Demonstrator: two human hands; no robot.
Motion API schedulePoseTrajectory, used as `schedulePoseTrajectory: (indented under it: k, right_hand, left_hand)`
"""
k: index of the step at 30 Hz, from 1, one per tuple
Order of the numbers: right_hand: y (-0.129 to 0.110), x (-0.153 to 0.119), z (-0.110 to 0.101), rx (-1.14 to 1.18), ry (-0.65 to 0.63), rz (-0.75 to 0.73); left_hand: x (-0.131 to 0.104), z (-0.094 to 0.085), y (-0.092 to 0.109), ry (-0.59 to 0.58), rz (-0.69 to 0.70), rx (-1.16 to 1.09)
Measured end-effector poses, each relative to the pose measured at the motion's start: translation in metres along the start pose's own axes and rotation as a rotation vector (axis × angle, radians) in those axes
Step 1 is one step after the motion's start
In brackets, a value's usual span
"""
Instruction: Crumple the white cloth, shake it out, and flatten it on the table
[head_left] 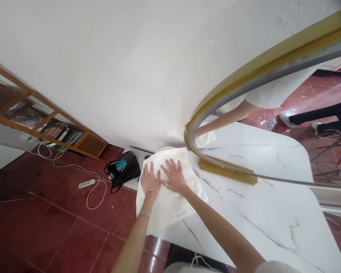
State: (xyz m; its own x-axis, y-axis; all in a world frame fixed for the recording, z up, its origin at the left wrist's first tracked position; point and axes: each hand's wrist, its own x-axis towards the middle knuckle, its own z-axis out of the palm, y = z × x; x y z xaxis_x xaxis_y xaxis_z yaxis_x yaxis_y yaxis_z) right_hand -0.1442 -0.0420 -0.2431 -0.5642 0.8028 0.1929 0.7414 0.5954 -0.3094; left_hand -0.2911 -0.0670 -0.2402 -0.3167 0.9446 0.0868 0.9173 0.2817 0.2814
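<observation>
A white cloth [170, 210] lies spread over the left end of a white marble-patterned table [244, 220], reaching its rounded edge. My left hand [150, 180] rests flat on the cloth with its fingers spread. Just to its right, my right hand [174, 176] presses on the same cloth, palm down, fingers apart. The two hands are close together. A gold-framed mirror [272, 132] stands on the table to the right of the hands, on a gold base [227, 172], and reflects an arm and part of the cloth.
A black bag [126, 170] sits left of the table. A white power strip [86, 184] with a looped cable lies on the red tiled floor [74, 235]. A wooden shelf [91, 144] stands along the white wall [102, 68]. A person's legs show in the mirror.
</observation>
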Motion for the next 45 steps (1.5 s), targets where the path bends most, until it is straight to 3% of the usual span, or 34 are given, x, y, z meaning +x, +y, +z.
schedulePoseTrajectory:
  k: [5,8,10,12,15,22,25,29,34,37,41,45]
  right_hand:
    - [-0.057,-0.085,-0.007,0.167,-0.167,-0.203]
    - [-0.076,-0.137,-0.013,0.23,-0.278,-0.181]
    - [-0.08,-0.16,-0.016,0.264,-0.336,-0.16]
    - [-0.076,-0.169,-0.019,0.285,-0.355,-0.155]
    - [-0.054,-0.163,-0.022,0.238,-0.294,-0.09]
    - [0.043,-0.13,-0.038,0.038,-0.086,0.077]
    - [0.059,-0.127,-0.042,-0.015,-0.004,0.166]
    - [0.033,-0.147,-0.036,-0.062,0.1,0.272]
    - [-0.024,-0.207,-0.034,-0.08,0.079,0.231]
    - [-0.038,-0.238,-0.039,-0.1,0.042,0.218]
    - [-0.021,-0.255,-0.047,-0.137,0.032,0.209]
    - [0.03,-0.257,-0.058,-0.181,0.06,0.22]
  left_hand:
    - [-0.087,-0.013,-0.038,0.11,-0.03,0.014]
    - [-0.127,-0.012,-0.043,0.183,0.011,0.025]
    - [-0.14,-0.009,-0.038,0.209,0.018,0.053]
    - [-0.141,-0.004,-0.028,0.208,0.016,0.08]
    - [-0.121,0.002,-0.005,0.141,0.063,0.094]
    - [-0.044,0.023,0.092,-0.034,0.19,0.099]
    - [-0.033,0.027,0.117,-0.05,0.224,0.099]
    - [-0.053,0.021,0.108,-0.071,0.341,0.097]
    - [-0.12,0.013,0.074,-0.042,0.416,0.07]
    - [-0.155,0.015,0.07,-0.017,0.414,0.059]
    - [-0.167,0.026,0.093,-0.002,0.415,0.043]
    - [-0.15,0.043,0.142,-0.028,0.461,0.036]
